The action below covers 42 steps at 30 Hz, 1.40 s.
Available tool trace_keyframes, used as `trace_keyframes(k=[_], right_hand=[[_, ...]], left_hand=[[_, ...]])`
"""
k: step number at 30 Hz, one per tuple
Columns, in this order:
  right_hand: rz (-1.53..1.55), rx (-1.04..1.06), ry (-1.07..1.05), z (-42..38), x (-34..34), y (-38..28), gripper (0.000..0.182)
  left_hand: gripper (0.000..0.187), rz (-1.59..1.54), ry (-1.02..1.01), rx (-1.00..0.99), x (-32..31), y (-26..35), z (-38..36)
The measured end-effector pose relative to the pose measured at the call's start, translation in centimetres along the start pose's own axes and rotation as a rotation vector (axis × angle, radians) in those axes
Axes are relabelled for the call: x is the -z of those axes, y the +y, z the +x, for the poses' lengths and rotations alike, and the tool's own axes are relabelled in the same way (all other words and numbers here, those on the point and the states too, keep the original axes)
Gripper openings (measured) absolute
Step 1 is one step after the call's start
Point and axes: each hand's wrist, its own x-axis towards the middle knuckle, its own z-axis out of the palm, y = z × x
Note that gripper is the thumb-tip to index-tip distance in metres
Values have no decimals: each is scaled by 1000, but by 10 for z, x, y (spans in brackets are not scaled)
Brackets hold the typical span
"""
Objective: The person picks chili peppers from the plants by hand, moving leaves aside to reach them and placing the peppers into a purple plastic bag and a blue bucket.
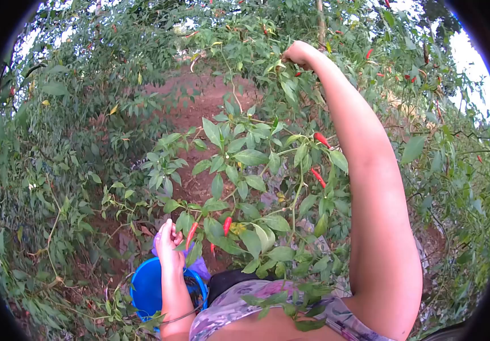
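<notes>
Five red peppers [227, 226] hang on the nearest plant [251, 157], two toward its right edge, three toward its bottom; one blue bucket [146, 288]

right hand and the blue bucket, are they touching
Apart. The head view shows the right hand raised up among the leaves, while the blue bucket sits low beside the left forearm, with plants and ground between.

Bucket [146, 287] smooth plastic; red chillies [227, 226] glossy.
</notes>
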Motion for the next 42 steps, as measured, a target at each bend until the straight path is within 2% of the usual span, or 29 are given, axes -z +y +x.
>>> trace_keyframes(k=[2, 3, 5, 6, 9, 10, 15, 17, 20, 23, 26, 29, 31, 35, 38, 41, 42], right_hand=[[90, 93, 149, 8, -13, 13, 19], [92, 90, 146, 6, -12, 13, 19], [128, -78, -91, -7, 0, 7, 20], [279, -142, -75, -20, 1, 1, 20], [297, -156, -3, -26, 3, 3, 18], [204, -104, 36, -29, 4, 3, 16], [257, -131, -13, -39, 11, 3, 16], [412, -147, -71, -51, 13, -3, 14], [387, -153, -120, -55, 17, -1, 17], [367, -157, -131, -58, 16, -1, 18], [305, -158, -99, -60, 17, -1, 18], [235, -152, -63, -58, 18, 1, 15], [143, -121, 50, -59, 17, 0, 12], [160, -122, 74, -47, 12, 13, 11], [88, 62, 84, -23, 5, 33, 11], [-65, 15, 198, -44, 11, 17, 29], [-8, 24, 227, -44, 11, 20, 27]], left_hand=[[24, -55, 18, 7, -8, 6, -6], [24, -52, 19, 10, -7, 6, -6], [25, -39, 27, 33, -6, 5, -4], [25, -35, 28, 37, -8, 6, -6], [25, -16, 29, 49, -14, 9, -9], [25, -23, 38, 83, -14, 10, -9], [25, -26, -2, 102, -10, 5, -5], [23, -71, -112, 117, -4, 0, 1], [16, -20, -45, 146, 0, -5, 7], [16, 10, 11, 109, -12, -3, 1], [18, 39, -100, 49, 1, -17, 10], [20, -32, -108, 96, -3, -14, 9], [16, 21, -89, 130, -11, -5, 2], [12, 18, -69, 164, -21, 3, -5], [17, -38, -95, 121, -7, -16, 7], [20, -64, -162, 73, -9, -17, 3], [20, -63, -164, 75, -13, -12, -3]])
